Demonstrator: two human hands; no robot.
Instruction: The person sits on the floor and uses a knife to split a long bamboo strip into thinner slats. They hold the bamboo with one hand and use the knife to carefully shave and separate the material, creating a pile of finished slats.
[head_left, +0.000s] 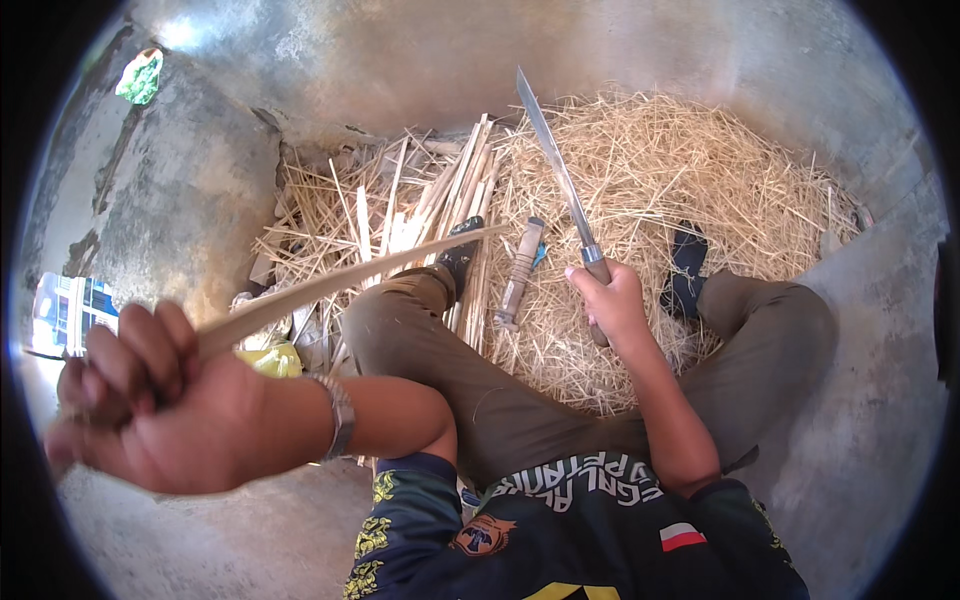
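My left hand (190,400), with a watch-like metal band on its wrist, is raised at the left with its fingers curled round a long, flat strip of bamboo or wood (330,284). The strip's far end points right, over my bent left knee. In my right hand (615,300) is a long knife (556,155), gripped by its wooden handle with the blade pointing up and away. The blade and the strip are apart. Between my legs, left of the knife, lies a short brown wooden piece (520,270), perhaps a sheath, with a bit of blue beside it.
A big heap of thin pale shavings (660,180) spreads before me against the concrete wall (600,45). Longer split strips (465,185) lie in a bundle at its left. A yellow bag-like thing (272,360) sits beyond my left wrist. My legs are bent on both sides.
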